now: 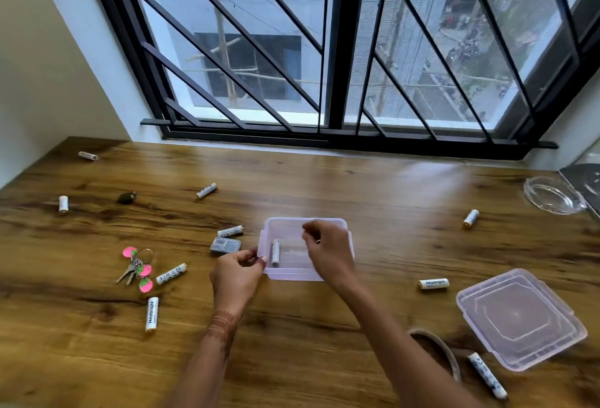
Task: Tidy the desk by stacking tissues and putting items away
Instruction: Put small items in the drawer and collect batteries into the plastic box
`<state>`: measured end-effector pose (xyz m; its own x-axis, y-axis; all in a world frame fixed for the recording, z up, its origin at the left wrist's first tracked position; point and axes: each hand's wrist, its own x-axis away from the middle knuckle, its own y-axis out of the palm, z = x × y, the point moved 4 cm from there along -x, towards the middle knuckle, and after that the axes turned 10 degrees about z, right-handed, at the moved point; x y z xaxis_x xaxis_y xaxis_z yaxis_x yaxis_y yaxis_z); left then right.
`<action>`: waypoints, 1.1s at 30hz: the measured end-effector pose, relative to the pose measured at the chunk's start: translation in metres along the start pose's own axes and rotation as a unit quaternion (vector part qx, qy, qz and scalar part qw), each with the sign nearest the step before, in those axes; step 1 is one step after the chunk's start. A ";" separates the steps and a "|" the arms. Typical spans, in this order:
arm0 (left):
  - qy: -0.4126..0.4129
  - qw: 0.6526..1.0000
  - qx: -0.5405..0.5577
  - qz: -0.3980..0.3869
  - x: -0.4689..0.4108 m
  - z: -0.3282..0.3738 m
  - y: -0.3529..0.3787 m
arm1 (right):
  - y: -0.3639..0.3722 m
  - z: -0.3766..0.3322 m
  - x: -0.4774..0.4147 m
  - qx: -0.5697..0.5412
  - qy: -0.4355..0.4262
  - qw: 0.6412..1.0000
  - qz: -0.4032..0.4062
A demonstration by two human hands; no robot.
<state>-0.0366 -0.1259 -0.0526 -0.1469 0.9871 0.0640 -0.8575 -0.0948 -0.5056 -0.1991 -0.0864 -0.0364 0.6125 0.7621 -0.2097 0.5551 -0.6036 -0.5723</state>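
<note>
My left hand (238, 273) pinched the box (305, 248) rim, right hand (328, 250) hovered loosely curled, seemingly empty, over it, so one bump could've slid the box across the bench (324, 187).

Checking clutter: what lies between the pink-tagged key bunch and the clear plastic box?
Head view: a white battery beside the keys, then the left hand at the box wall.

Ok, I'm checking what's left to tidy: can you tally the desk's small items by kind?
White batteries: 10
Grey block: 1
Key bunch: 1
Container: 1
Lid: 1
Tape roll: 1
Glass dish: 1
Small dark object: 1
Total: 17
</note>
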 end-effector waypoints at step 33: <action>-0.019 0.999 0.012 0.038 0.005 -0.003 0.003 | 0.027 0.008 0.003 0.038 0.055 0.991 -0.118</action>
<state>-0.0390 -0.1208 -0.0564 -0.2302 0.9714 0.0583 -0.8549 -0.1733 -0.4889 -0.1861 -0.0985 -0.0588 0.5314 0.8468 0.0227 0.6485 -0.3894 -0.6541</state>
